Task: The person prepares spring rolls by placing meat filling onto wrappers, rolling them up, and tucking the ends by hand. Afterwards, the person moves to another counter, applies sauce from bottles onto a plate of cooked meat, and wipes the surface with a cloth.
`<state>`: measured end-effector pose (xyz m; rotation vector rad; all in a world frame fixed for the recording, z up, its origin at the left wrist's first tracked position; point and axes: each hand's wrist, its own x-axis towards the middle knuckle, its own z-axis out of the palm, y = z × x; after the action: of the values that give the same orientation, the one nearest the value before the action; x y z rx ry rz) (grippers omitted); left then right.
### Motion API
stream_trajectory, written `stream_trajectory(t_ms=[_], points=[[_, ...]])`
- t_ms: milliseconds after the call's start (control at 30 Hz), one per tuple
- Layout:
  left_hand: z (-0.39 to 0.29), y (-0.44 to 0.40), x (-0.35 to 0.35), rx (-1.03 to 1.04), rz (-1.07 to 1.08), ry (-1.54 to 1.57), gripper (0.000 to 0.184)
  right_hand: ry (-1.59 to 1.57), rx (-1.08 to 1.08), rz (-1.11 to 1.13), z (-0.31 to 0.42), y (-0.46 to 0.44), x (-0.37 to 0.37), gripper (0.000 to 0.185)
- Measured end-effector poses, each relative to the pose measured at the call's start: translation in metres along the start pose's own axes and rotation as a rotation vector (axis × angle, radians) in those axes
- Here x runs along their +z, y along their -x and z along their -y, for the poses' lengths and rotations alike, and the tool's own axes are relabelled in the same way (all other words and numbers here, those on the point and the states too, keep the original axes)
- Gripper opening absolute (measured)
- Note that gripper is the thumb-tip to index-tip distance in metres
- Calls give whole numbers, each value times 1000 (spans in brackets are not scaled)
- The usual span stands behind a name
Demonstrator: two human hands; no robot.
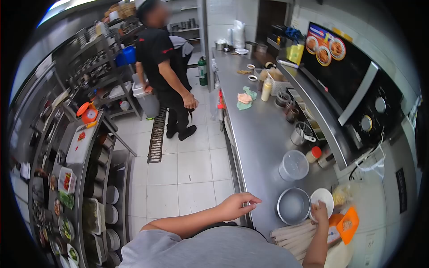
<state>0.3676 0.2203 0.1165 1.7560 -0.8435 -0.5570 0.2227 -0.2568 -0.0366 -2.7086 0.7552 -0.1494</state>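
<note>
My left hand (240, 205) hovers near the counter's front edge, its fingers loosely stretched out and holding nothing. My right hand (319, 211) grips the near rim of a round white bowl (323, 196). Just left of that bowl stands a grey metal bowl (293, 206) with cloudy liquid in it. Behind it is a translucent plastic tub (294, 165). Pale, stick-like rolls (292, 236) lie in a row below the metal bowl. An orange tray (348, 224) is tilted beside my right wrist, next to an orange kitchen scale or container that is partly hidden.
A microwave (339, 76) sits on a shelf above the steel counter (254, 147). Jars, a sauce bottle (266, 89) and cloths (246, 98) are farther back. Someone in black (163, 67) stands in the aisle, another person behind. Prep shelving (96, 134) lines the left.
</note>
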Motion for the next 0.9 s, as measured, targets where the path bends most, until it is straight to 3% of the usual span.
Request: stream_trajectory(t_ms=[133,233,267,400,600,700,833,900], points=[[12,19,-14,-17,-139,27,24,-154,167,39,28,-3,-3,32],[18,27,-17,19,-233,30,24,48,-101,-152,15,-5,5,14],[17,28,-18,26,-250,31,24,-254,175,-35,14,-11,6,11],[10,32,-20,25,-285,23,24,-537,166,-7,8,-17,-2,14],[7,34,-22,38,-280,29,24,-423,69,-3,-66,-56,36,11],[9,34,-19,4,-245,88,25,-655,177,-29,-35,-45,2,10],[5,31,-17,-25,-194,56,24,-716,335,-46,-15,-37,-18,9],[3,28,-17,-27,-190,88,23,-639,239,-124,-18,-38,-18,8]])
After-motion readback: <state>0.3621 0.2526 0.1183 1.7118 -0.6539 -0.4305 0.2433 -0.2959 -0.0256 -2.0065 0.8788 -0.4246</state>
